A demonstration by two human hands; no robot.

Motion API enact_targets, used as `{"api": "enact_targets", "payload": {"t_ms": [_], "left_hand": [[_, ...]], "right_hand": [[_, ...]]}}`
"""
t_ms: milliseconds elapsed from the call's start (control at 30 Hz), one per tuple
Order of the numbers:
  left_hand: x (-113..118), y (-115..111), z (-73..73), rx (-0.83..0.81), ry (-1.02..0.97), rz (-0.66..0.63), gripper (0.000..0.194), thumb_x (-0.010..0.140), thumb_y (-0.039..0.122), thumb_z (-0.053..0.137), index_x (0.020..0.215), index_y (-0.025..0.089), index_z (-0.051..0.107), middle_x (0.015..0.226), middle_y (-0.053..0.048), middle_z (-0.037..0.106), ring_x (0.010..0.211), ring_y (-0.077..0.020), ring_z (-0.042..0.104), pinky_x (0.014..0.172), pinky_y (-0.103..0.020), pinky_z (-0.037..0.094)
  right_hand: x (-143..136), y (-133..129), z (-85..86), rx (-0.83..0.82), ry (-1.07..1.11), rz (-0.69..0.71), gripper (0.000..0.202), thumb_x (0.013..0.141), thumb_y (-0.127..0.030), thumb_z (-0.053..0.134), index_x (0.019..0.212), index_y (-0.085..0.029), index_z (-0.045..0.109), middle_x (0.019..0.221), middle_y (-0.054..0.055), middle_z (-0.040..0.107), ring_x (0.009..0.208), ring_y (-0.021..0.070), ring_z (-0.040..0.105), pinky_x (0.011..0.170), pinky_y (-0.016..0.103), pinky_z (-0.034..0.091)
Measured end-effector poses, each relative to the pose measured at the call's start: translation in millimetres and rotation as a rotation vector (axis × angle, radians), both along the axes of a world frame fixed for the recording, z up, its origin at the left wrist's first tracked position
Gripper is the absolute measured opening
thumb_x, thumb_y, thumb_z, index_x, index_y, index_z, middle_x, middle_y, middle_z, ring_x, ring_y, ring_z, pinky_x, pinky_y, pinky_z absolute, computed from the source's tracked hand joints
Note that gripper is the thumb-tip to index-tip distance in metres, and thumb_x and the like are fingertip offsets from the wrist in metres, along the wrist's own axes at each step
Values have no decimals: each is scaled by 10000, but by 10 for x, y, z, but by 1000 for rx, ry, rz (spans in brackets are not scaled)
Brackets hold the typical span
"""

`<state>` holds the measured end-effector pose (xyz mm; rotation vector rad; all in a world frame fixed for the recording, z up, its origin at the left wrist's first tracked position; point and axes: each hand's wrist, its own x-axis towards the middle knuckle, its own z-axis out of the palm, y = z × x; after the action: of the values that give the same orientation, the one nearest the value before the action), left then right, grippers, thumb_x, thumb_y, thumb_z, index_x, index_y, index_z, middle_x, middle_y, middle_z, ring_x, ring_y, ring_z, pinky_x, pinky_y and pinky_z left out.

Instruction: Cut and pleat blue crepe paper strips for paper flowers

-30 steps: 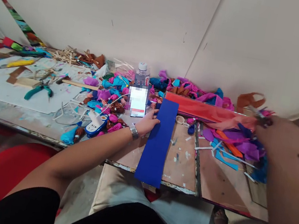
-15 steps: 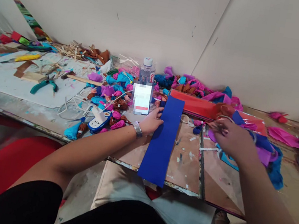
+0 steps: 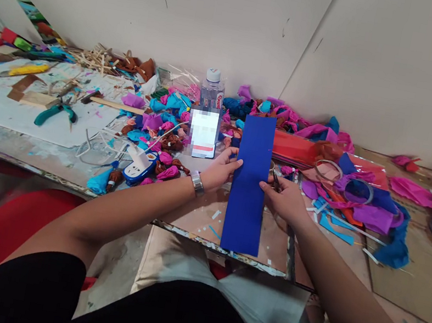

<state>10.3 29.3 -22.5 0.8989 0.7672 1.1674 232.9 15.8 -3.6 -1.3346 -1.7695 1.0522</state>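
A long strip of deep blue paper is held up over the near edge of the table. My left hand pinches its left edge, thumb in front and fingers behind. On the opposite edge, my right hand has its thumb against the paper. That hand also grips a small dark tool, which looks like scissors; fingers and paper partly cover it. A phone with a lit, blurred screen leans in front of a clear plastic bottle, left of the strip.
Bunched coloured paper pieces surround a blue-and-white power strip with cables. Pliers, a hammer and a yellow cutter lie left. At right are clear rings, purple and blue scraps and red sheets.
My right hand has come left from the scrap pile to the blue strip, now with the dark tool in it. The strip is raised and more upright; my left hand still holds it.
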Motion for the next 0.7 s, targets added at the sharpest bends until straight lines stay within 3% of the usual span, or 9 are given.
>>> {"api": "enact_targets", "payload": {"t_ms": [200,367,500,600,700], "left_hand": [[7,-48,0,74,266,-51,393,797,505,821,895,161,658,762,2,657,618,-96,587,574,-211,527],[-2,-65,-12,106,387,-119,431,771,543,831,827,144,676,720,-10,652,576,-96,565,550,-222,485],[-25,-75,-3,189,480,-133,453,781,559,822,754,147,636,661,-2,624,542,-86,529,529,-213,439],[-25,-82,21,237,522,-97,467,782,563,822,721,151,612,621,3,605,529,-88,529,508,-207,412],[-4,-102,74,216,460,-33,499,743,569,851,694,161,568,599,20,568,523,-84,515,495,-205,413]], "right_hand": [[16,64,-100,-11,146,-70,419,783,-523,772,1049,-219,662,817,-3,667,749,181,619,722,325,551],[17,113,-115,-96,257,-173,579,812,-560,745,1281,-242,624,813,-41,596,491,83,443,431,224,368],[20,155,-78,-118,233,-183,602,818,-564,732,1317,-247,617,856,-29,604,500,86,418,427,236,363],[23,136,-12,98,133,-222,488,827,-530,735,1196,-224,646,903,-3,627,629,120,501,561,264,448],[-3,21,82,317,-10,-187,345,855,-509,739,1013,-217,646,800,-12,587,681,148,519,657,291,448]]}}
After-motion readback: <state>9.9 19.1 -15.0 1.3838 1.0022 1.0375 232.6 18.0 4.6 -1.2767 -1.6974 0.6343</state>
